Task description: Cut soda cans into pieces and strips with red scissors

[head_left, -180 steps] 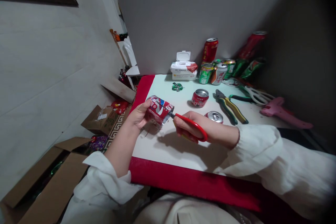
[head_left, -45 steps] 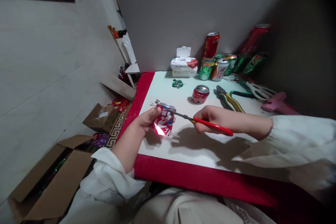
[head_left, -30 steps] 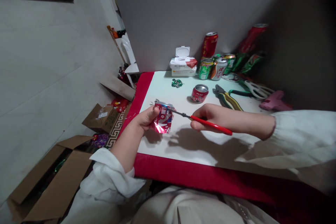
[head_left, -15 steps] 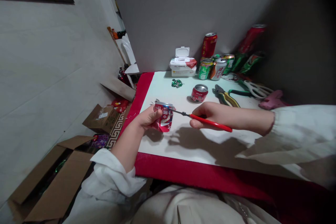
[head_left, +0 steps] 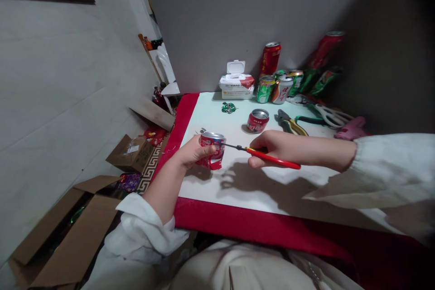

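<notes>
My left hand (head_left: 193, 153) is wrapped round a red soda can (head_left: 216, 159) with a ragged lower edge, held above the white table top. My right hand (head_left: 270, 146) grips red-handled scissors (head_left: 277, 161), whose blades point left and meet the can's side just below its silver rim. Whether the tips have gone through the metal is too small to tell. Behind the scissors stands a short cut can (head_left: 258, 122), its open top facing up. Pliers with yellow and black handles (head_left: 292, 125) lie to its right. A small heap of green metal pieces (head_left: 229, 108) rests farther back.
Several drink cans (head_left: 265, 89) stand at the back beside a pack of wipes (head_left: 237, 86) with its lid up. White-handled shears (head_left: 335, 115) and a pink object (head_left: 351, 128) lie at right. Cardboard boxes (head_left: 74, 231) sit on the floor at left.
The can has turned slightly in my left hand, and my left thumb now reaches farther across its front. The scissors have stayed near the rim with almost no shift.
</notes>
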A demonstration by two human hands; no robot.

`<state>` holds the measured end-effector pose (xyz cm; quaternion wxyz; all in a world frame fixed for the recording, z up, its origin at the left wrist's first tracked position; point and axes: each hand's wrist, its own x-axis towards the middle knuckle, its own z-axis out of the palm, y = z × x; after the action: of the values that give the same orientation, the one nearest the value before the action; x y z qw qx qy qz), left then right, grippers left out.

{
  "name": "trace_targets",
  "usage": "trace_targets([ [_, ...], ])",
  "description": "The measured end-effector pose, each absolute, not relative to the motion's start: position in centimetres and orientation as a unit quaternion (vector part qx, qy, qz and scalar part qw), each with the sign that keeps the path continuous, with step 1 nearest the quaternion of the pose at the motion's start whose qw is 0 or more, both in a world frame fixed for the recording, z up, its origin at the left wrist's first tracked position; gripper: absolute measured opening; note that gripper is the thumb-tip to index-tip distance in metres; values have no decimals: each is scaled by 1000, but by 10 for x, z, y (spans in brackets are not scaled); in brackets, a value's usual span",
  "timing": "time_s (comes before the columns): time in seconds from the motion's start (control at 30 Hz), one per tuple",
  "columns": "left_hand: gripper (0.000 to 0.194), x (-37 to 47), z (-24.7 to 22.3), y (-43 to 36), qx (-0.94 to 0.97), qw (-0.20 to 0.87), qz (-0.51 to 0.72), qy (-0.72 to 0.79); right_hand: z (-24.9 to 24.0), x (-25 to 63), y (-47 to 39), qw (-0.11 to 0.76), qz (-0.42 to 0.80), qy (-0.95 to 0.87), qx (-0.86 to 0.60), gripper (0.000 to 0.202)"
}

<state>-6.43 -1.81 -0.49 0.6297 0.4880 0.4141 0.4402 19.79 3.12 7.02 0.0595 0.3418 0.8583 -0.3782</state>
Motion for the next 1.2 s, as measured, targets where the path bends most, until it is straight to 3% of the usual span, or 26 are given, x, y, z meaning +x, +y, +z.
trace_targets([
  [0.13,77,-66,-8,-18,495,630,442,404,70,196,32,47,-378,857,346,64],
  [0.3,104,-71,-11,-16,459,730,420,283,61,189,26,-17,-442,830,339,61],
  [0.37,106,-75,-10,-16,456,752,406,248,54,186,22,-44,-474,812,338,60],
  [0.5,84,-80,-4,-18,467,743,392,276,36,186,19,-85,-502,791,340,56],
  [0.63,62,-78,2,-20,456,735,361,348,36,193,21,-52,-480,807,340,55],
  [0.83,61,-72,2,-21,478,707,332,403,56,191,23,40,-418,838,348,58],
  [1.2,55,-65,4,-22,482,664,351,451,56,189,22,44,-402,833,377,63],
])
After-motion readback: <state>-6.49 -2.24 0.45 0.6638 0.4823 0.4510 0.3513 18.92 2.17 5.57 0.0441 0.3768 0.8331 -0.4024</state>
